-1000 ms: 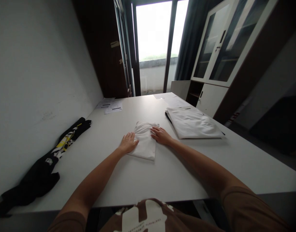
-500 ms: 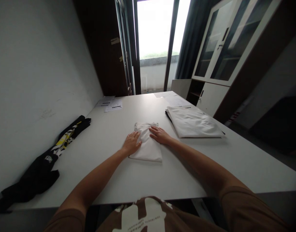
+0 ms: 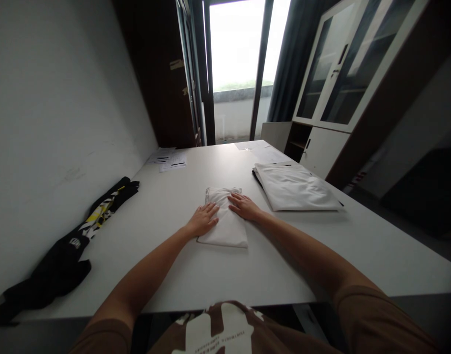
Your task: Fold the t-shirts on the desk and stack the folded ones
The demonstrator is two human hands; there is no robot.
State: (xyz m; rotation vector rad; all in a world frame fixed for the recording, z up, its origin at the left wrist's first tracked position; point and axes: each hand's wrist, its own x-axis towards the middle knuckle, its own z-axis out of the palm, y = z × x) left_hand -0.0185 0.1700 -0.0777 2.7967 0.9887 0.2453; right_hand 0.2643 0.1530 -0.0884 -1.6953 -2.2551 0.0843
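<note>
A white garment [image 3: 227,233], folded into a narrow rectangle, lies flat on the table in front of me. Its far end looks bunched and a little wrinkled. My left hand [image 3: 203,220] rests flat on its left side, fingers stretched out. On the upper right part lies my right hand [image 3: 243,205], also flat with the fingers extended. Both palms hide part of the cloth, and neither hand grips it. What kind of garment it is, I cannot tell.
The white table [image 3: 166,275] carries a folded white cloth stack [image 3: 297,189] with a dark edge at right. Black clothing [image 3: 59,255] with a yellow and white pattern lies along the left wall. Papers [image 3: 174,161] lie at the far left, and a cabinet [image 3: 324,147] stands beyond on the right.
My left hand has slid slightly to the right over the white garment. My right hand and the garment stay almost where they were.
</note>
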